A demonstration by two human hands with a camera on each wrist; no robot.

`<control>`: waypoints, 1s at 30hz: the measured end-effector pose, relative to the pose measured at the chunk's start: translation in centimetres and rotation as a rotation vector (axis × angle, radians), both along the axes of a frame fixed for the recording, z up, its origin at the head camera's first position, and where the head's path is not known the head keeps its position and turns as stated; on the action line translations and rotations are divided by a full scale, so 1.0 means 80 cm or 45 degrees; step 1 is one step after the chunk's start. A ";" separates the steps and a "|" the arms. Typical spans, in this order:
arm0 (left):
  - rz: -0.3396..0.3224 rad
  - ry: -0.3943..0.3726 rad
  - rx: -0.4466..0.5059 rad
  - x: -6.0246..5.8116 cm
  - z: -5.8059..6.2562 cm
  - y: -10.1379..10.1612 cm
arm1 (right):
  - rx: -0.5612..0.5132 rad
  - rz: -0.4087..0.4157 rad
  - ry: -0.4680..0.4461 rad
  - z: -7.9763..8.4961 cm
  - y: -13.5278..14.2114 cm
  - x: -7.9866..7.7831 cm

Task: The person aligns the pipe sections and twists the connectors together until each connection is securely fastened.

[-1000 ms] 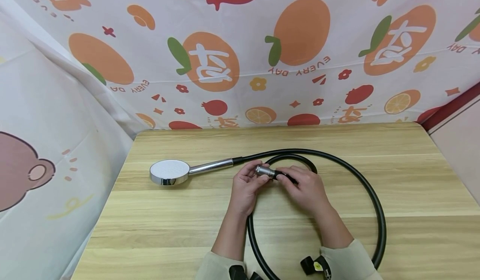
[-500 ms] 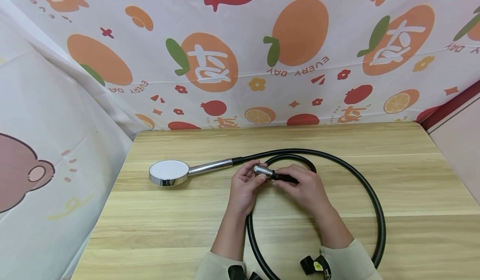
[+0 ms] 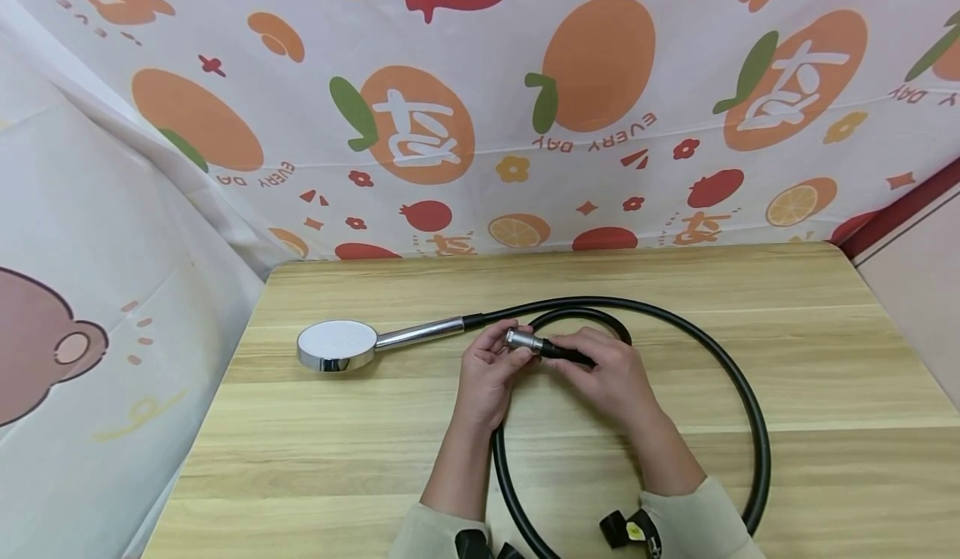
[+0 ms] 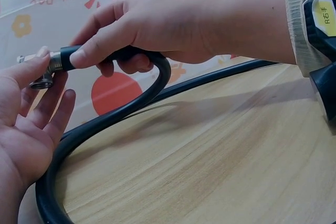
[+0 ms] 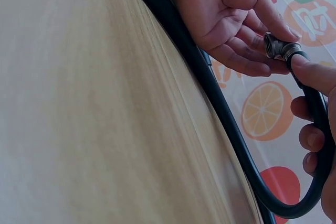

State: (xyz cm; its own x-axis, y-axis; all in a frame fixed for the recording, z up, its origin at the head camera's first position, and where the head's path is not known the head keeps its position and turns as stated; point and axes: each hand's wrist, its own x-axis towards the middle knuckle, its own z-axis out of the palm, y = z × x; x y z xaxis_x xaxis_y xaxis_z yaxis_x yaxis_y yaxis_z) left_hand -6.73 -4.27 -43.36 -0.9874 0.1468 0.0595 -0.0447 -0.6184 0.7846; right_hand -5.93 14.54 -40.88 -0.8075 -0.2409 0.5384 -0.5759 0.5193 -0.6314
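Note:
A black hose (image 3: 759,426) runs in a loop from a chrome shower head (image 3: 337,344), which lies face up at the left of the table. At the hose's free end is a silver metal fitting (image 3: 522,340); in the right wrist view the fitting (image 5: 282,47) is angled and shows a round open mouth. My left hand (image 3: 486,384) pinches this fitting between thumb and fingers. Just beside it, my right hand (image 3: 617,376) grips the black hose end, thumb close to the metal collar. Both hands hold the end above the table, as the left wrist view shows.
The wooden table (image 3: 337,459) carries the hose loop, part of which passes beneath my left wrist. A fruit-print cloth (image 3: 495,126) hangs behind the table's far edge, and a white cloth (image 3: 172,309) hangs at the left.
The fitting has turned and shifted slightly left in the head view. My right thumb has moved from the hose's top to its near side. The shower head stays put.

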 end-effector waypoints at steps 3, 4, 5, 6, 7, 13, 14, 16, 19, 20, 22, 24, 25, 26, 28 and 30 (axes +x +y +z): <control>-0.005 0.001 -0.006 0.000 0.000 0.000 | 0.035 -0.004 -0.002 -0.002 0.001 0.000; -0.007 0.002 -0.009 0.001 0.000 0.000 | 0.052 -0.006 -0.002 -0.003 0.001 0.000; -0.009 0.003 -0.012 0.001 0.001 0.000 | 0.065 -0.008 -0.001 -0.003 0.002 0.000; -0.011 0.007 -0.009 0.001 0.001 -0.001 | 0.084 -0.011 0.001 -0.004 0.002 -0.001; -0.012 0.010 -0.009 0.001 0.001 -0.001 | 0.098 -0.012 -0.001 -0.004 0.002 -0.001; -0.018 0.008 -0.020 0.001 0.002 -0.001 | 0.179 -0.023 -0.015 -0.002 0.002 0.000; -0.018 0.005 -0.022 0.001 0.002 -0.001 | 0.190 -0.025 -0.014 -0.002 0.002 0.000; -0.018 0.000 -0.024 0.001 0.002 -0.001 | 0.210 -0.035 -0.011 -0.002 0.001 0.001; -0.018 0.001 -0.028 0.001 0.002 -0.001 | 0.237 -0.055 -0.009 -0.003 0.000 0.002; -0.019 0.005 -0.030 0.001 0.002 -0.001 | 0.241 -0.063 -0.018 -0.003 -0.001 0.002; -0.018 0.008 -0.034 0.001 0.001 -0.001 | 0.233 -0.078 -0.048 -0.004 -0.002 0.002; -0.015 0.013 -0.037 0.001 0.001 -0.001 | 0.215 -0.095 -0.084 -0.004 -0.003 0.003; -0.013 0.014 -0.037 0.000 0.001 -0.001 | 0.206 -0.103 -0.102 -0.004 -0.003 0.003; -0.008 0.012 -0.036 0.001 0.001 -0.001 | 0.196 -0.106 -0.121 -0.003 -0.004 0.003; -0.002 0.008 -0.037 0.000 0.000 -0.001 | 0.176 -0.108 -0.133 -0.002 -0.005 0.003; 0.006 0.005 -0.035 0.000 0.001 -0.001 | 0.162 -0.108 -0.129 -0.001 -0.005 0.003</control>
State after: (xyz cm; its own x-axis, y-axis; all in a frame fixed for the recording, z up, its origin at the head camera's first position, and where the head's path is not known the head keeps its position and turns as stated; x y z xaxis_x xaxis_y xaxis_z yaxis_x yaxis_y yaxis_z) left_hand -6.70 -4.38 -43.28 -0.9878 0.1441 0.0589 -0.0392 -0.5967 0.8015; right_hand -5.67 14.13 -40.99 -0.8764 -0.2306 0.4228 -0.4635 0.6426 -0.6101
